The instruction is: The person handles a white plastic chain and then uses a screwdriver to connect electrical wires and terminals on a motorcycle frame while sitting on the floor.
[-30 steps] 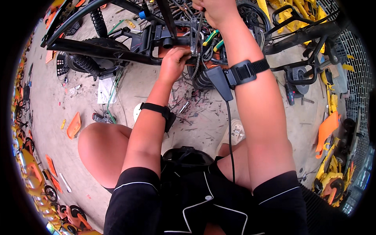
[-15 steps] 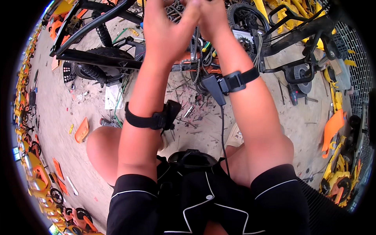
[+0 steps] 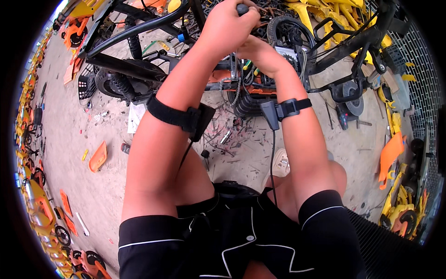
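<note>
My left hand (image 3: 226, 27) is closed around a dark round-ended handle (image 3: 242, 9) at the top middle; only its end shows above the fingers. Just below and to the right, my right hand (image 3: 260, 55) reaches in with bent fingers. Its fingertips are hidden, so I cannot tell whether they grip anything. Both hands are over a black metal vehicle frame (image 3: 125, 35) that spans the upper view. A chain (image 3: 239, 88) hangs beneath them, near green-and-yellow handles (image 3: 247, 65).
A wheel (image 3: 291, 33) is behind my right hand. At right lie a power tool (image 3: 342, 118), a grey disc (image 3: 354, 98) and an orange panel (image 3: 390, 157). An orange tray (image 3: 98, 157) is at left. Small debris litters the concrete floor (image 3: 232, 160); yellow parts (image 3: 325, 9) are piled behind.
My hands have come lower in view and separated slightly, the left now above the right. My left forearm has swung outward, and the dark handle end has come into sight.
</note>
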A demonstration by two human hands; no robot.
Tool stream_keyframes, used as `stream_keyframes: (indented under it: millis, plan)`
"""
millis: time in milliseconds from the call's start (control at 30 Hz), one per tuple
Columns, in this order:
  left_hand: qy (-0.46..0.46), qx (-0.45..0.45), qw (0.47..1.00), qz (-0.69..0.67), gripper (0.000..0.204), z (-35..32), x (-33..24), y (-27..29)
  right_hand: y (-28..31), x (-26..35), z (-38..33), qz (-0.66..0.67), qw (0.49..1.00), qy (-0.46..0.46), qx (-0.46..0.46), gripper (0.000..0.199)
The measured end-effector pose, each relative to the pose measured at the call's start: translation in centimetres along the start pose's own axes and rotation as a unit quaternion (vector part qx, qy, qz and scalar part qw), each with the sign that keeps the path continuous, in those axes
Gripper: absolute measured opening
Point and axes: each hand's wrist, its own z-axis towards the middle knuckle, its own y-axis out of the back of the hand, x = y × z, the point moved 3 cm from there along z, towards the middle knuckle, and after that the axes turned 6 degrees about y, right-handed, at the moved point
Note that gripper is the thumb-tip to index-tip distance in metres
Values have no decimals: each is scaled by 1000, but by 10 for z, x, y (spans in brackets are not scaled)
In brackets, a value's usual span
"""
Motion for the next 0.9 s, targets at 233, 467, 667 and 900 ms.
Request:
stream_keyframes:
  millis: [233, 467, 667, 900]
  plan:
    - [28, 2, 993, -118, 8, 9, 16, -12, 80, -67, -8, -496, 784, -283, -242, 69]
    - [11, -27, 995, -99, 6, 9, 11, -13, 28, -101, 3, -576, 767, -247, -137, 87]
    - [1, -29, 994, -103, 4, 1, 14, -13, 53, -94, 17, -484, 804, -304, -165, 77]
    - [-38, -55, 993, -93, 13, 27, 42, -6, 83, 37, 21, -135, 965, -155, -164, 82]
